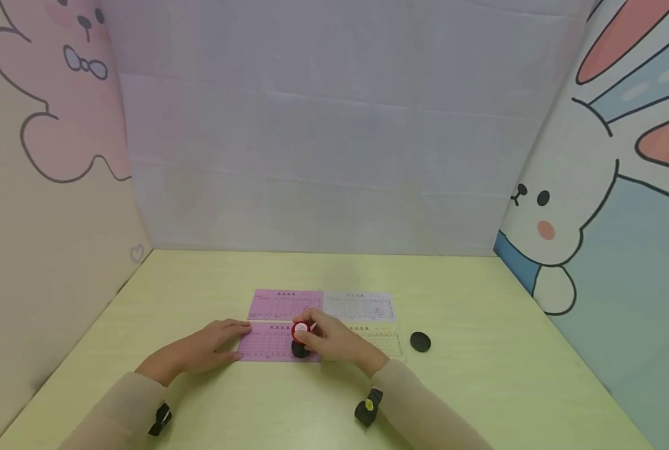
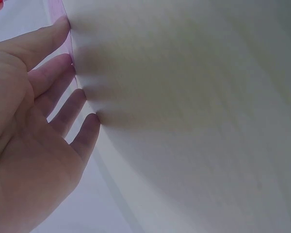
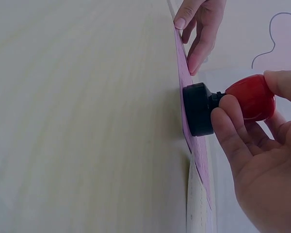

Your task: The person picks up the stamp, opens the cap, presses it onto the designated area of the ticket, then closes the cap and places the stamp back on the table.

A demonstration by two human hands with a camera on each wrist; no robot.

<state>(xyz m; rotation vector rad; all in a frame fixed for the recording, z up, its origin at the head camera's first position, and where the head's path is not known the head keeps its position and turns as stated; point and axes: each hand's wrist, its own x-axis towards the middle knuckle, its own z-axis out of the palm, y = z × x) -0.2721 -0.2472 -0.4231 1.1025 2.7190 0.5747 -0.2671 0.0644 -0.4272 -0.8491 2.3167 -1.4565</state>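
Observation:
A stamp (image 1: 301, 332) with a red handle (image 3: 252, 98) and a round black base (image 3: 198, 110) stands on the right part of the front pink form (image 1: 263, 345). My right hand (image 1: 336, 337) grips the red handle between thumb and fingers. In the right wrist view the base meets the paper, so the stamp face is hidden. My left hand (image 1: 207, 345) rests at the left edge of that form, its fingers spread and fairly straight. Those fingertips (image 2: 92, 121) touch the paper edge and table in the left wrist view.
Behind lies another pink form (image 1: 275, 305), with a white form (image 1: 359, 304) beside it bearing a reddish mark. A yellow form (image 1: 385, 344) lies partly under my right hand. Right of it sits a flat black disc (image 1: 420, 341). The pale wooden table (image 1: 469, 387) meets walls on three sides.

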